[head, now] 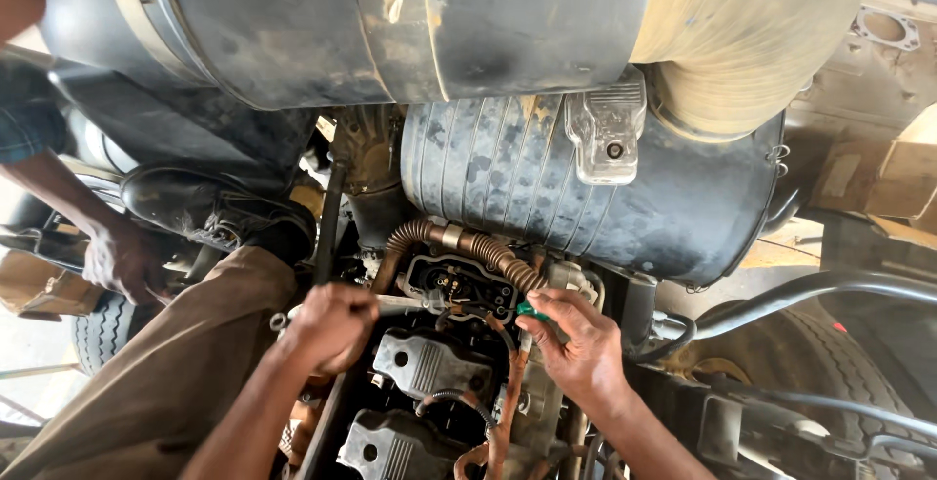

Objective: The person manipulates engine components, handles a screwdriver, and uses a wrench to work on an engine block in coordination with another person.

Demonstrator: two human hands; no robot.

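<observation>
Green-handled tool [530,310], short, tilted leftward, pinched by right hand [584,345]

A small green-handled tool [532,310] sits pinched at the fingertips just right of frame centre, its tip directed at a black, open-faced connector housing [461,288] mounted immediately left of it, below a ribbed copper-coloured hose.

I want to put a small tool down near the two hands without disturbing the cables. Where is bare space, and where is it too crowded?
Bare patches: the flat tops of the two grey ribbed metal covers, below the left hand. Crowded: around the black open connector housing, hemmed in by the corrugated copper-coloured hose, orange-wrapped cables and the right hand pinching a small green part.
</observation>
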